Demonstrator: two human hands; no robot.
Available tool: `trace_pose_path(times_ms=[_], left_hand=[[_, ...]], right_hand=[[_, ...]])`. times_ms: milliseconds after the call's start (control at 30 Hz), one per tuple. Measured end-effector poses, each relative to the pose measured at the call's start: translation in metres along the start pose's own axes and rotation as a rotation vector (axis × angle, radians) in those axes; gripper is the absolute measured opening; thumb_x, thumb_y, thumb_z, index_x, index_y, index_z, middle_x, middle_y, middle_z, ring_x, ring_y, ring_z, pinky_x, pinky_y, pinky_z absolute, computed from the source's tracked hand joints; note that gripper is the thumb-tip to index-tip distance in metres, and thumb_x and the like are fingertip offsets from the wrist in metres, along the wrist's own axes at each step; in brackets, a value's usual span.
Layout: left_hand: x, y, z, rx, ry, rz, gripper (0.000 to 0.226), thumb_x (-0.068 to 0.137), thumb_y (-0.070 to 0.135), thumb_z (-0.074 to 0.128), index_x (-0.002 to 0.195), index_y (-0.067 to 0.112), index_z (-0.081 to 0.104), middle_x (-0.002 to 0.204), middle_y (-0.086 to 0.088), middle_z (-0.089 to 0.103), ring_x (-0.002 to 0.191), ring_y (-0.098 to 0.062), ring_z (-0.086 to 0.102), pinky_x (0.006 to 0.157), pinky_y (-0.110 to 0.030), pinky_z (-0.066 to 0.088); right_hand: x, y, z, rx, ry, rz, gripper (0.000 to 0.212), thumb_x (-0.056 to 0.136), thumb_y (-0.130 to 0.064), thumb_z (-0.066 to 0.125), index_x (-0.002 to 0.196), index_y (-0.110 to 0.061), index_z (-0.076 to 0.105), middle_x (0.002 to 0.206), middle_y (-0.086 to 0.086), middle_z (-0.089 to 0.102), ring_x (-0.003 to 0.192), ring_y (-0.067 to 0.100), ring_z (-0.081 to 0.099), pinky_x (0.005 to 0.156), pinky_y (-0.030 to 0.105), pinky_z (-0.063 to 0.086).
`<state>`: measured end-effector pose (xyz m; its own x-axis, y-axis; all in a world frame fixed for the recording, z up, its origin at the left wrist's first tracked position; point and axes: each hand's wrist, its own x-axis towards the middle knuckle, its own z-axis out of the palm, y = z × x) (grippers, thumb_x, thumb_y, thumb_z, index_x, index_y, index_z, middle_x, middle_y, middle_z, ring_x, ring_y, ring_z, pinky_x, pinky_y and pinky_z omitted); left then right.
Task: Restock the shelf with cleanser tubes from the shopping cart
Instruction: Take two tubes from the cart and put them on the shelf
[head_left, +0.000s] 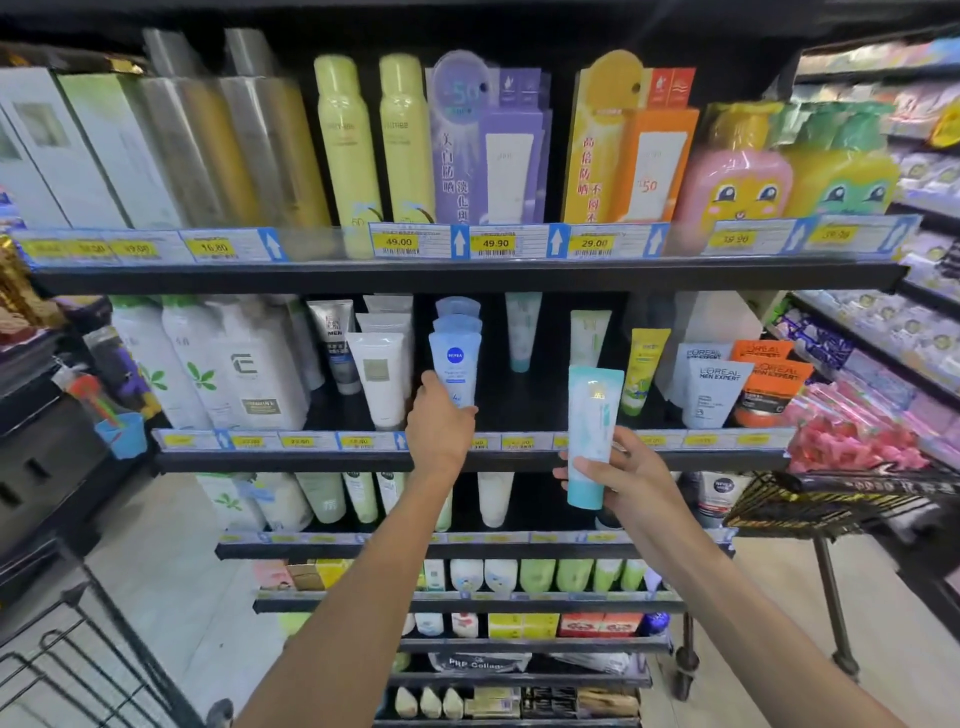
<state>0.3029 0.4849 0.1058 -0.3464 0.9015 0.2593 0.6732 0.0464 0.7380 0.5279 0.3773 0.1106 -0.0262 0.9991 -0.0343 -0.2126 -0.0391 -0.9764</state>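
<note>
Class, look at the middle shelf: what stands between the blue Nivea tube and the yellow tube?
In the head view, two pale tubes stand between the Nivea tube and the yellow tube: a white-and-teal tube and a white-and-green tube, both farther back.

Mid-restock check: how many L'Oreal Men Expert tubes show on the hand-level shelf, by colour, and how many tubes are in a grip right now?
Pale blue-white L'Oreal tubes: 2
Orange L'Oreal tubes: 2
Tubes in a grip: 2, the Nivea tube in the left hand, the teal tube in the right hand
Total: 6
</note>
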Motion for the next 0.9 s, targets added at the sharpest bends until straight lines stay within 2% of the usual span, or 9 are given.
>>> trace_pose_path(times_ms=[300,433,567,667,733,800,900], left_hand=[[-0.004,-0.001,-0.004,0.075,-0.030,-0.017,0.058,0.085,0.024,0.082,0.118,0.011,0.036,0.116,-0.016,0.065,0.105,-0.038,0.065,0.069,-0.040,0.044],[-0.005,0.000,-0.008,0.077,-0.061,-0.011,0.057,0.086,0.028,0.081,0.117,0.012,0.036,0.119,-0.016,0.064,0.107,-0.038,0.065,0.069,-0.040,0.045],[-0.012,-0.008,-0.015,0.099,-0.041,0.049,0.054,0.088,0.042,0.077,0.115,0.014,0.039,0.114,-0.012,0.065,0.102,-0.033,0.066,0.068,-0.042,0.052],[-0.025,-0.019,-0.020,0.203,-0.009,0.186,0.048,0.093,0.052,0.066,0.110,0.014,0.044,0.103,-0.009,0.066,0.091,-0.031,0.067,0.069,-0.043,0.054],[-0.033,-0.030,-0.019,0.317,-0.006,0.330,0.047,0.097,0.058,0.057,0.104,0.012,0.052,0.094,-0.007,0.066,0.086,-0.029,0.065,0.078,-0.042,0.052],[-0.038,-0.043,-0.014,0.426,-0.016,0.437,0.051,0.098,0.063,0.049,0.101,0.013,0.058,0.090,-0.005,0.064,0.088,-0.027,0.061,0.093,-0.043,0.049],[-0.038,-0.063,-0.006,0.491,0.019,0.558,0.049,0.096,0.062,0.054,0.100,0.014,0.060,0.089,-0.003,0.058,0.090,-0.026,0.056,0.104,-0.047,0.044]], right_hand=[[0.008,0.006,0.007,0.004,-0.015,0.002,0.044,0.094,0.000,0.068,0.133,-0.013,0.056,0.118,0.013,0.074,0.105,0.035,0.074,0.098,0.051,0.054],[0.010,0.004,0.012,-0.005,-0.016,-0.008,0.041,0.094,0.001,0.068,0.131,-0.014,0.058,0.120,0.009,0.074,0.105,0.035,0.074,0.095,0.049,0.055],[0.017,-0.004,0.015,-0.027,-0.001,-0.035,0.040,0.093,0.002,0.069,0.128,-0.014,0.059,0.124,0.011,0.071,0.103,0.035,0.075,0.094,0.050,0.056],[0.024,-0.016,0.017,-0.049,0.017,-0.064,0.042,0.092,-0.001,0.071,0.130,-0.015,0.059,0.127,0.013,0.067,0.103,0.035,0.075,0.093,0.051,0.057],[0.032,-0.025,0.019,-0.067,0.028,-0.081,0.044,0.091,-0.002,0.073,0.130,-0.015,0.059,0.127,0.012,0.068,0.105,0.032,0.074,0.091,0.050,0.058],[0.043,-0.033,0.021,-0.138,0.049,-0.103,0.046,0.088,-0.006,0.078,0.128,-0.018,0.061,0.123,0.006,0.072,0.109,0.027,0.073,0.094,0.051,0.058],[0.059,-0.041,0.026,-0.231,0.069,-0.117,0.049,0.087,-0.010,0.080,0.130,-0.022,0.061,0.122,-0.003,0.073,0.113,0.018,0.070,0.096,0.046,0.058]])
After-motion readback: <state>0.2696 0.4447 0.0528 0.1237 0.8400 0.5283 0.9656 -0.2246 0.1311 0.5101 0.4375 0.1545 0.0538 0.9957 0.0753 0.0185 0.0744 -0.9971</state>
